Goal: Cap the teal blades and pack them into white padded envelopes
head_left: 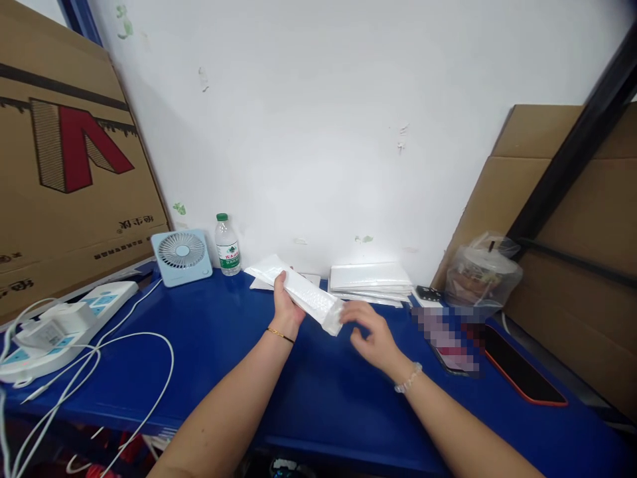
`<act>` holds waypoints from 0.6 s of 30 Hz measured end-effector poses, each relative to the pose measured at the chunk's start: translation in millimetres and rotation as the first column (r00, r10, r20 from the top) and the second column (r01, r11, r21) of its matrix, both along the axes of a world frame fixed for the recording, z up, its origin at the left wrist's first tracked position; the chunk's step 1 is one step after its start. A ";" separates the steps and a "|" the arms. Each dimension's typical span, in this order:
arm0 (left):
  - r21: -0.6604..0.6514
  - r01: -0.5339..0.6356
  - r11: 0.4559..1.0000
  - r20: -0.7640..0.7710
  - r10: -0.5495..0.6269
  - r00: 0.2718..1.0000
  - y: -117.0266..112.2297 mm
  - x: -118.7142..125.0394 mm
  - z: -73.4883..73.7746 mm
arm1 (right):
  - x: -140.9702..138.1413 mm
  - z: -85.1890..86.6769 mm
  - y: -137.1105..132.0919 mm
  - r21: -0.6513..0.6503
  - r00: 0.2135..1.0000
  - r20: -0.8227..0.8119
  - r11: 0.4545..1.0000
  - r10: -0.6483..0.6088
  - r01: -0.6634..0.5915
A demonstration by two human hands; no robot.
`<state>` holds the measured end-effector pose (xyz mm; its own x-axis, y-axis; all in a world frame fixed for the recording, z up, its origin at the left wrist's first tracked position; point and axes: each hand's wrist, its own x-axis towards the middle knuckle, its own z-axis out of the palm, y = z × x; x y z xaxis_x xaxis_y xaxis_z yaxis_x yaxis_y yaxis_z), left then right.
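Observation:
My left hand (284, 302) is closed round a long white packet (304, 291) and holds it slanted a little above the blue table (318, 392). My right hand (371, 330) hovers just right of the packet's lower end, fingers loosely spread and curled, holding nothing. Behind them, against the wall, lies a stack of similar white packets (371, 277).
A small blue desk fan (182, 255) and a water bottle (227, 245) stand at the back left. A white power strip (64, 328) with cables lies at the left. A phone with an orange case (522, 368) and a bagged drink cup (482, 275) sit right. Cardboard boxes (64, 166) flank both sides.

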<state>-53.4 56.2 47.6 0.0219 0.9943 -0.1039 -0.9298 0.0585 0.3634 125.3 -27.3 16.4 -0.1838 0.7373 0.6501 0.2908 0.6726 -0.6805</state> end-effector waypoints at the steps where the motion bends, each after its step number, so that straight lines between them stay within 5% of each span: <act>1: 0.005 -0.051 0.999 -0.030 0.051 0.998 -0.8 2.5 4.2 | -4.9 -3.1 2.5 -0.141 0.958 -0.274 0.989 -0.085 0.047; 2: 0.013 -0.097 0.995 -0.055 0.098 0.994 -2.5 6.7 8.2 | -10.3 -6.0 5.8 -0.303 0.831 -0.523 0.952 -0.192 0.030; 4: 0.048 -0.167 0.985 -0.113 0.172 0.979 -8.3 19.6 14.1 | -20.4 -10.3 13.3 -0.532 0.521 -0.777 0.811 -0.353 -0.243; 7: 0.214 -0.216 0.953 -0.271 0.270 0.924 -20.3 44.5 15.8 | -27.7 -12.9 22.4 -0.521 0.282 -0.850 0.639 -0.444 -0.566; 14: 0.542 -0.080 0.837 -0.512 0.404 0.758 -38.8 77.0 20.2 | -21.3 -17.4 30.4 -0.514 0.147 -0.833 0.648 -0.533 -0.563; 18: 0.598 -0.055 0.799 -0.515 0.436 0.738 -44.4 78.6 31.5 | -24.7 -18.4 28.9 -0.616 0.245 -0.778 0.630 -0.578 -0.472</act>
<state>25.2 11.9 79.1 -0.1085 0.8474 0.5197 -0.4452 -0.5088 0.7368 100.6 1.7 -2.0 0.1572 0.9079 -0.3886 -0.8227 -0.0972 -0.5601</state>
